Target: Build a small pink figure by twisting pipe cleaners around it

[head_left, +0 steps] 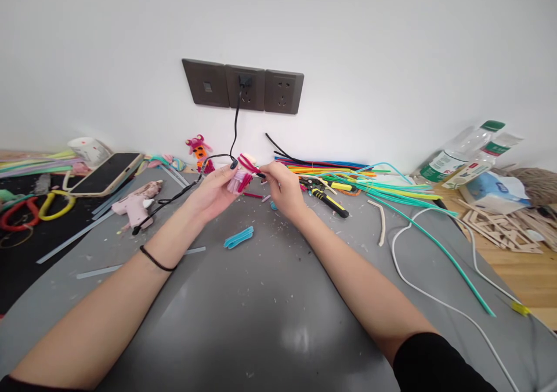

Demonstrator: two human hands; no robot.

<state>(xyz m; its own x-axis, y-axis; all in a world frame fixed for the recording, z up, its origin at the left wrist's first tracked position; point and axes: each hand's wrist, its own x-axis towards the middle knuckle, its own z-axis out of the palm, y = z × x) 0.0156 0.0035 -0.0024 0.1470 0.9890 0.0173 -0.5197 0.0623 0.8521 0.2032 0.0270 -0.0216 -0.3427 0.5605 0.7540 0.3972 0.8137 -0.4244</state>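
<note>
My left hand (pixel 214 192) is closed around a small bundle of folded pink and magenta pipe cleaner pieces (pixel 240 181), held above the grey mat (pixel 261 299). My right hand (pixel 284 188) pinches a magenta pipe cleaner strand (pixel 250 164) that loops over the top of the bundle. Both hands meet near the far middle of the mat. A folded blue pipe cleaner piece (pixel 239 237) lies on the mat just in front of them.
A pink glue gun (pixel 134 205) with a black cord lies left of my hands, near a phone (pixel 104 173) and a cup (pixel 89 150). Coloured pipe cleaners (pixel 348 174), yellow-black pliers (pixel 328 198), a white wire (pixel 418 282), plastic bottles (pixel 465 151) and wooden sticks (pixel 500 227) lie right.
</note>
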